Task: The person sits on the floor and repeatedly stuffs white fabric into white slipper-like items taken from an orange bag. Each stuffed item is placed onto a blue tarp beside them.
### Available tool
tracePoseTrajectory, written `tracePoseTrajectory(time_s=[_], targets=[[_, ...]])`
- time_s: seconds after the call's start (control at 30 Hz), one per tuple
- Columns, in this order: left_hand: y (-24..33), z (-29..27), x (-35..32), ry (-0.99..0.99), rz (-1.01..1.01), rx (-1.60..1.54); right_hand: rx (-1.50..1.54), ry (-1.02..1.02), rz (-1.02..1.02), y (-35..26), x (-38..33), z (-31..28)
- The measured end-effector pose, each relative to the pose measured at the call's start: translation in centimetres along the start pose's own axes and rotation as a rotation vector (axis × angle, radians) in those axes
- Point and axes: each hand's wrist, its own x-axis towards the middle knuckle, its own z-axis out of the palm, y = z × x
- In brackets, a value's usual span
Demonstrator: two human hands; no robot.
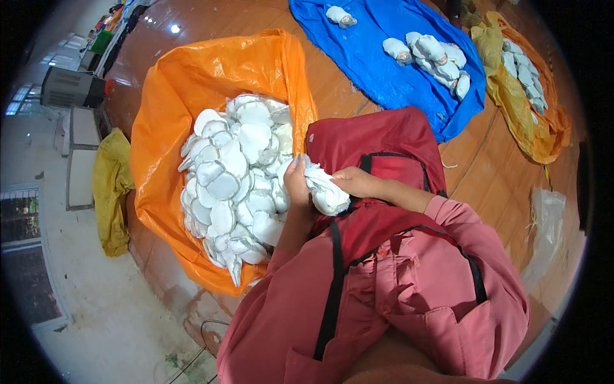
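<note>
A bundle of soft white material [329,196] is held between both hands over my lap. My left hand [296,183] is closed around its upper left end. From the right, my right hand [357,183] grips its side with the fingers pressed together. Just left of my hands stands a wide-mouthed orange sack [185,67], heaped with flat, rounded white pads [256,142]. A red cloth apron [364,137] with dark edging spreads over my lap beneath the bundle.
Beyond my lap, a blue sheet [355,61] bears several similar white bundles [441,59]. Far right lies a yellow and orange sack [497,80] with white pieces inside. A clear plastic bag [549,221] is nearer. A yellow sack [110,192] leans by the left wall.
</note>
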Motion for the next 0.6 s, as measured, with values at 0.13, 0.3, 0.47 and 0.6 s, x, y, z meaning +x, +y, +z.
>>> tracePoseTrajectory(time_s=[0.13,0.3,0.47,0.6], targets=[[0.5,0.3,1.6,-0.03,0.323,0.361,-0.107,0.111,-0.144,0.6,1.1,-1.0],[1.9,0.6,1.0,-0.124,0.486,0.49,-0.234,0.079,-0.163,-2.4,0.0,-3.1],[3.4,3.6,-1.6,-0.269,0.68,0.584,0.269,-0.239,-0.071,-2.6,-0.7,-2.9],[3.5,4.1,-2.0,-0.268,0.821,0.526,0.485,-0.339,0.011,-3.2,-0.8,-2.0]])
